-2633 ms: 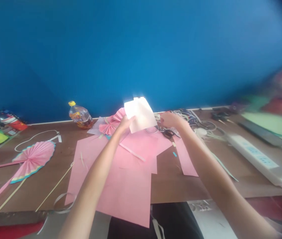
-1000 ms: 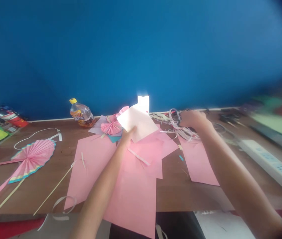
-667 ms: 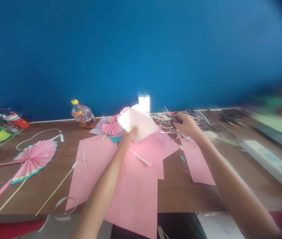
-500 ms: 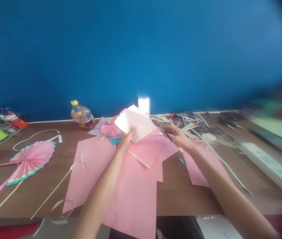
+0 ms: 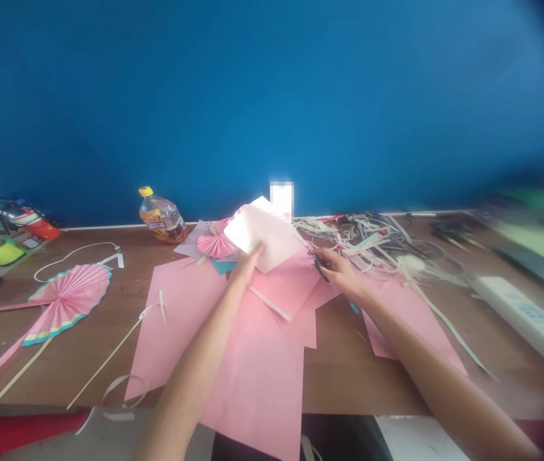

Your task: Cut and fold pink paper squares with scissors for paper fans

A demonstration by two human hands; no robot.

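The left hand's fingers (image 5: 254,251) grasp a white paper sheet (image 5: 266,232) at its lower edge and hold it tilted above the pink paper sheets (image 5: 272,390). The right hand's fingers (image 5: 333,262) are closed on a pair of scissors (image 5: 320,267), which sit just beside the white sheet's right edge; whether they touch it cannot be determined. The white sheet appears light and thin, with little stiffness, so it is likely to bend or flutter if unsupported. A firm hold near the edge being worked is advisable, with the fingers kept clear of the blades. A small pink paper fan (image 5: 216,246) lies just behind the sheet, and a heap of paper strips (image 5: 362,242) lies to the right on the wooden table (image 5: 348,381).
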